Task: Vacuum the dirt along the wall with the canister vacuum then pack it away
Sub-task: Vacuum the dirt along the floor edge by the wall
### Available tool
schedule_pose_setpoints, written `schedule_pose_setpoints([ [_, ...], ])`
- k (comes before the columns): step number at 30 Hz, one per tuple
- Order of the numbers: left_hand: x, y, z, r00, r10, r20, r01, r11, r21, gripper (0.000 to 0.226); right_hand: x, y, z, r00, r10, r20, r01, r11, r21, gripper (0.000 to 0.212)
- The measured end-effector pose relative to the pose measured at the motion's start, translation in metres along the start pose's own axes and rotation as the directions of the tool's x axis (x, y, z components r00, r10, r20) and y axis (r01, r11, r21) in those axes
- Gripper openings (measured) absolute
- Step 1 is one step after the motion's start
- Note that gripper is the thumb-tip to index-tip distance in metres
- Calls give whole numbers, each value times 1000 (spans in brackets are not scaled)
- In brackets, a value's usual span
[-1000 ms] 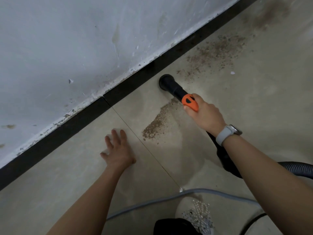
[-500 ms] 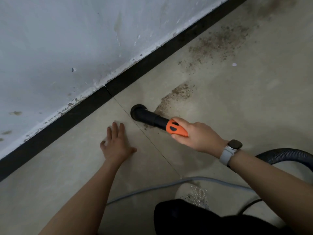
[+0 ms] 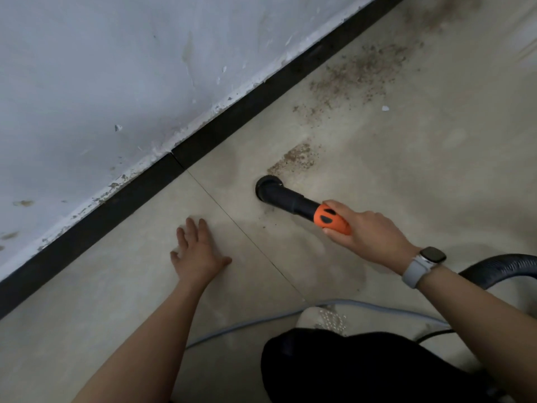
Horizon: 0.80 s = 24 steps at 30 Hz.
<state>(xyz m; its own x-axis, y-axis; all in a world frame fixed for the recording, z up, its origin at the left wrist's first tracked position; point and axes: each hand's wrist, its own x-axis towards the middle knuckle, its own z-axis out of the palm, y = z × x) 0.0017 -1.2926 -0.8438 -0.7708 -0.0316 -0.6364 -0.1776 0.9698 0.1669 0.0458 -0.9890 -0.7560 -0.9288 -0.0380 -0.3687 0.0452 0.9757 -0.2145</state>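
My right hand (image 3: 369,231) grips the orange handle of the black vacuum nozzle (image 3: 283,196). The nozzle's round mouth is pressed to the beige floor tile just below a short brown dirt streak (image 3: 295,159). A wider scatter of dirt (image 3: 357,74) lies further right along the black skirting (image 3: 203,144) under the white wall. The ribbed black hose (image 3: 505,269) curves off the right edge. My left hand (image 3: 197,253) lies flat on the tile, fingers spread, left of the nozzle. The canister itself is out of view.
A grey power cord (image 3: 261,317) crosses the floor near my knees. A white beaded shoe (image 3: 325,319) and my dark trouser leg (image 3: 363,367) fill the bottom. A small white chip (image 3: 385,108) lies beside the far dirt. The wall's paint is flaking above the skirting.
My right hand swept the nozzle from the skirting down-left along the dirt streak, then back a little right. The streak's lower half is gone. My left hand stayed put.
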Motion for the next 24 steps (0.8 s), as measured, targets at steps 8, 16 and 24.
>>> schedule_pose_setpoints([
  [8, 0, 2, -1, 1000, -19, 10, 19, 1000, -16, 106, -10, -17, 14, 986, -102, 131, 98, 995, 34, 62],
  [16, 5, 12, 4, 998, -63, -4, 63, 994, -89, 102, 37, 15, -21, 984, 171, -46, -165, 979, 117, 52],
  [24, 3, 15, 3, 996, -85, 2, 85, 992, -97, 102, 20, -9, 1, 998, 38, 42, -42, 993, 110, 56],
])
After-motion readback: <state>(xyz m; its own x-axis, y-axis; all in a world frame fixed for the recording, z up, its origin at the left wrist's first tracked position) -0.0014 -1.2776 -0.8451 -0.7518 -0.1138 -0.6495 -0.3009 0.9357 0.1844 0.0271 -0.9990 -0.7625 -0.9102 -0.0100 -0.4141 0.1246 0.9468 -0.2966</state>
